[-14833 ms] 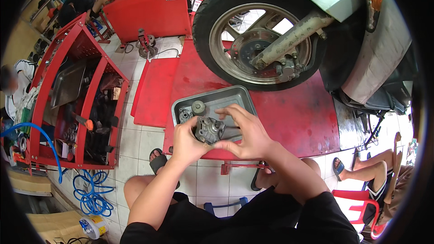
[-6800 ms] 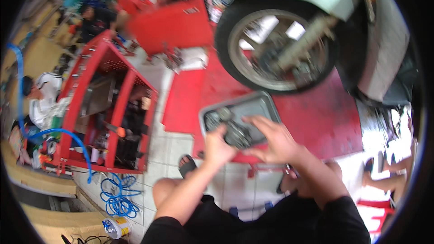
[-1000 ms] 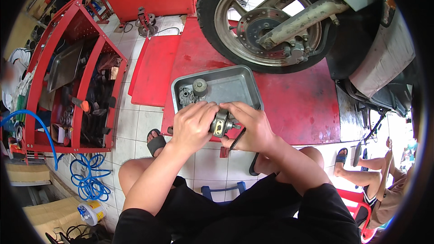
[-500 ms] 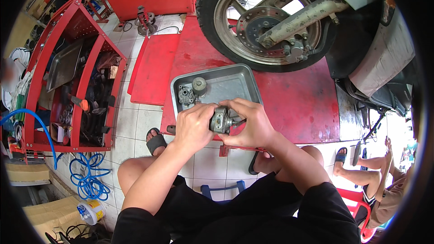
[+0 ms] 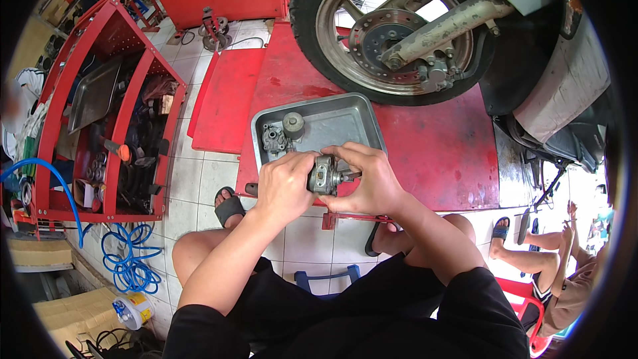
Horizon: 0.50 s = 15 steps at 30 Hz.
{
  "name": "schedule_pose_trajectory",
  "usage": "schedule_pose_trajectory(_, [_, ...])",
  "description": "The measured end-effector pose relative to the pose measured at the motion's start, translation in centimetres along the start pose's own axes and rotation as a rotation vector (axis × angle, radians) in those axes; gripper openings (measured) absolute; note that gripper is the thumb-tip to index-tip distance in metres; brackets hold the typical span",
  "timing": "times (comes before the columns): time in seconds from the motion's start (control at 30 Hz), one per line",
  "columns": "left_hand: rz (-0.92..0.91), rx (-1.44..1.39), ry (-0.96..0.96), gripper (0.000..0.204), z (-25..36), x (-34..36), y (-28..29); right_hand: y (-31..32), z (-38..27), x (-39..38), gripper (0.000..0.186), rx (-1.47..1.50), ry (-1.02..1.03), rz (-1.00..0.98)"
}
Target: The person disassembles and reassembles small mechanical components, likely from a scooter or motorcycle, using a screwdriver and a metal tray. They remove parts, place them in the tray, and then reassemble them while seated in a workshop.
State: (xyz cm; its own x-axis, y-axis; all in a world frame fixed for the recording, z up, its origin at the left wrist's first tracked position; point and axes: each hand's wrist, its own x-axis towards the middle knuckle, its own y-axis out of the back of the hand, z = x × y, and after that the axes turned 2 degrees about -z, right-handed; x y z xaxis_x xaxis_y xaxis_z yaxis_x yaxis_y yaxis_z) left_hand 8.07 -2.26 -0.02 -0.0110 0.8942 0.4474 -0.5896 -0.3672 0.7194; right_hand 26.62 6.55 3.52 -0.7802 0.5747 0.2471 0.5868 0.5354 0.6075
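Observation:
Between my two hands is a grey metal engine part (image 5: 321,177), rounded at the left, with an oval opening in its side and a thin shaft toward the right. My left hand (image 5: 286,181) grips its left end, fingers bent over it. From the right, my right hand (image 5: 369,179) holds it with thumb below and fingers above. Both hands are over the near edge of a shallow metal tray (image 5: 373,114). In the tray's left part are a round metal cylinder (image 5: 293,125) and a cast metal piece (image 5: 272,139) with holes. My fingers hide parts of the held piece.
The tray rests on a red platform (image 5: 438,153). Behind it stands a motorcycle front wheel (image 5: 319,46) with brake disc. A red tool cart (image 5: 80,100) is at left, a coiled blue hose (image 5: 129,259) below it. A seated person (image 5: 565,279) is at right.
My hands and the engine part stay almost in place, with only a slight shift of the right hand's grip. The seated person's hands at the right have moved a little.

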Motion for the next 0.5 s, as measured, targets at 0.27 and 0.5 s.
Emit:
schedule_pose_trajectory(0.27, [-0.127, -0.159, 0.303, 0.042, 0.3, 0.5, 0.1, -0.1, 1.1, 0.0, 0.086, 0.022, -0.059, -0.044])
schedule_pose_trajectory(0.5, [-0.091, -0.676, 0.612, 0.033, -0.6, 0.7, -0.6, 2.1, 1.5, 0.3, 0.079, 0.089, -0.175, -0.05])
